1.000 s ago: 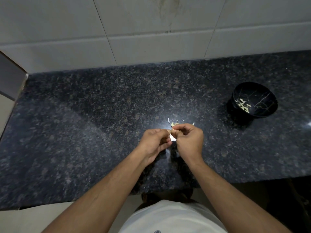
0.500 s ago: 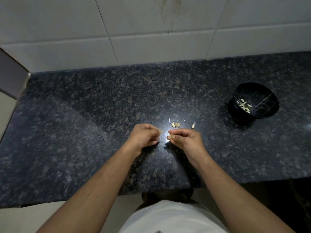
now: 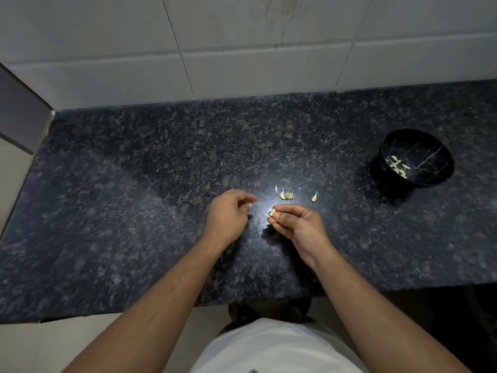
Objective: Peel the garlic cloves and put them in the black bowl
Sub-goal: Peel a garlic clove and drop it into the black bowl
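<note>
My right hand (image 3: 294,224) pinches a small pale garlic clove (image 3: 272,212) between thumb and fingertips, just above the dark granite counter (image 3: 134,211). My left hand (image 3: 230,212) hovers a little to the left of it with curled fingers; whether it holds a bit of skin I cannot tell. A few unpeeled cloves and skin scraps (image 3: 287,195) lie on the counter just beyond my hands, with one more clove (image 3: 314,197) to their right. The black bowl (image 3: 416,161) stands at the far right with several peeled cloves (image 3: 399,166) inside.
A white tiled wall (image 3: 242,49) runs along the back of the counter. The counter's front edge (image 3: 269,300) is near my body. A grey panel (image 3: 18,117) stands at the left end.
My hands were joined together on the clove; they have pulled apart, the left hand drawing left and the right keeping the clove.
</note>
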